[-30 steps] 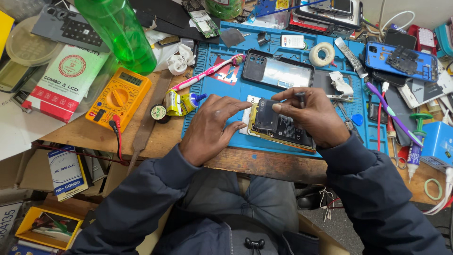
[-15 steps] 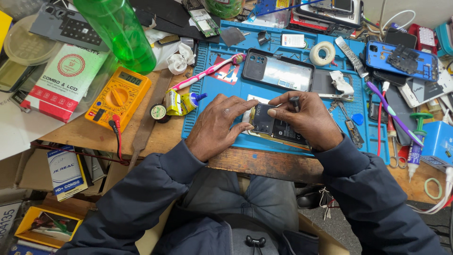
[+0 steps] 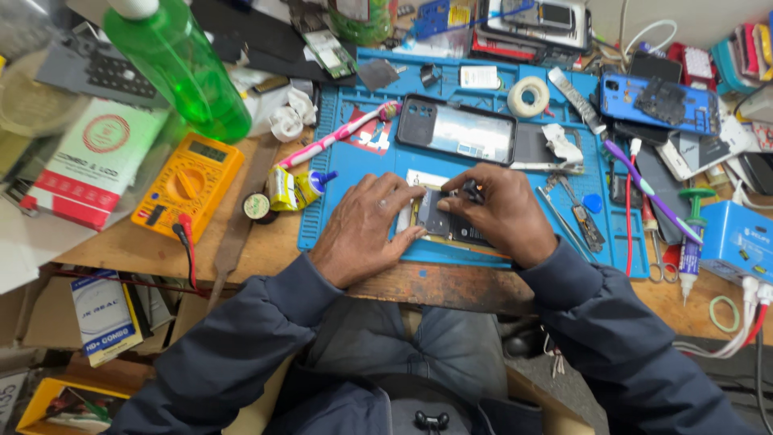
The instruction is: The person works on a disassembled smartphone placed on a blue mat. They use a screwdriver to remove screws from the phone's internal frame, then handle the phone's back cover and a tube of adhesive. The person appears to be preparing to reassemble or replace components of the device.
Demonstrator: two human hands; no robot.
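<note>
A phone repair workbench: blue repair mat [image 3: 354, 161], multimeter [image 3: 188, 187], opened phones [image 3: 660, 101]

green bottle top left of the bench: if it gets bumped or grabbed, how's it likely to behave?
The green bottle looks like thin clear plastic, so probably light and a bit squeezable. It is tall and narrow, so a bump might tip it onto the yellow meter beside it. Being round, it would likely roll once down. Both hands are on the opened phone, away from it.

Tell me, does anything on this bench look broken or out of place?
The phone under both hands lies opened, its insides bare. A pink toothbrush lies among the tools on the blue mat, odd for a workbench. Nothing looks spilled.
</note>
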